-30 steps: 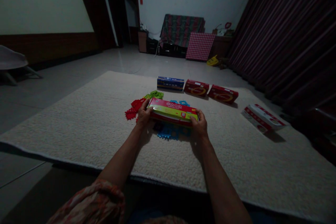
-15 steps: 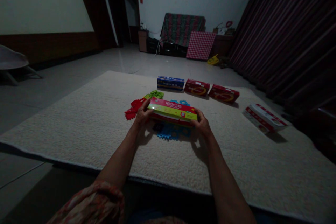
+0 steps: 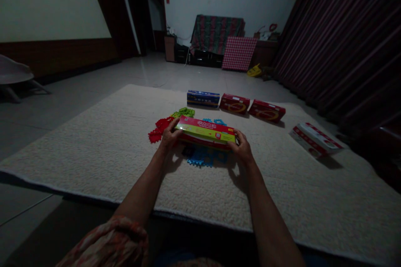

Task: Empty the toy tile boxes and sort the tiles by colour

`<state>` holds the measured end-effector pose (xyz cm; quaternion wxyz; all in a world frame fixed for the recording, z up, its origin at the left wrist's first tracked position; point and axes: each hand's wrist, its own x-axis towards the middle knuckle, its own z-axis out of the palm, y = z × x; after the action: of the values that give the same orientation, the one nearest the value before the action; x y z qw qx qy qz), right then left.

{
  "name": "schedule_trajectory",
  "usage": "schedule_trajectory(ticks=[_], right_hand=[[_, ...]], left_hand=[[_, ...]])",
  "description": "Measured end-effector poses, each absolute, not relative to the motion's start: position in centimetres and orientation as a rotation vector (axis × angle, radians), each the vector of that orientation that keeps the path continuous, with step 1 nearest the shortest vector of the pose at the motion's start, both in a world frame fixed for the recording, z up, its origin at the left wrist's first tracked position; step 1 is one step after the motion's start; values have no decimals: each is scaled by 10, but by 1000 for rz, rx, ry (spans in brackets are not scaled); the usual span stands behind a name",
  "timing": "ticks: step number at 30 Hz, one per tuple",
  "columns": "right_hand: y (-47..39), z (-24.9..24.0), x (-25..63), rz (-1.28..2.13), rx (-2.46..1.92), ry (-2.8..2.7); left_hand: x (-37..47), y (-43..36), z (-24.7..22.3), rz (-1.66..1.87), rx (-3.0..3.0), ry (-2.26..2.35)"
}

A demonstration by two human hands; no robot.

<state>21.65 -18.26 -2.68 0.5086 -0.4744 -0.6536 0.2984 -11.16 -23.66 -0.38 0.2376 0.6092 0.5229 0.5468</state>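
Note:
A long red and yellow-green cardboard box is held level between my two hands, above the cream quilted cover. My left hand grips its left end, and my right hand has the right end. Flat toothed plastic pieces lie around and beneath the box: red pieces by my left hand, green pieces behind it, and blue pieces in front. The box hides part of the blue ones.
Behind the pieces stand a blue box and two dark red boxes. A white and red box sits to the right on the cream cover. Farther off are a checked pink panel and a pale chair.
Almost nothing differs. The whole view has shifted very slightly, and both hands keep their hold on the box.

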Motion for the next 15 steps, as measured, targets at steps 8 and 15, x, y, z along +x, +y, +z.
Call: schedule_trajectory(ticks=[8, 15], right_hand=[[-182, -19, 226, 765, -1111, -1760], [-165, 22, 235, 606, -1105, -2294]], left_hand=[[-117, -230, -11, 1561, 1553, 1323], [-123, -220, -16, 1588, 1585, 1276]])
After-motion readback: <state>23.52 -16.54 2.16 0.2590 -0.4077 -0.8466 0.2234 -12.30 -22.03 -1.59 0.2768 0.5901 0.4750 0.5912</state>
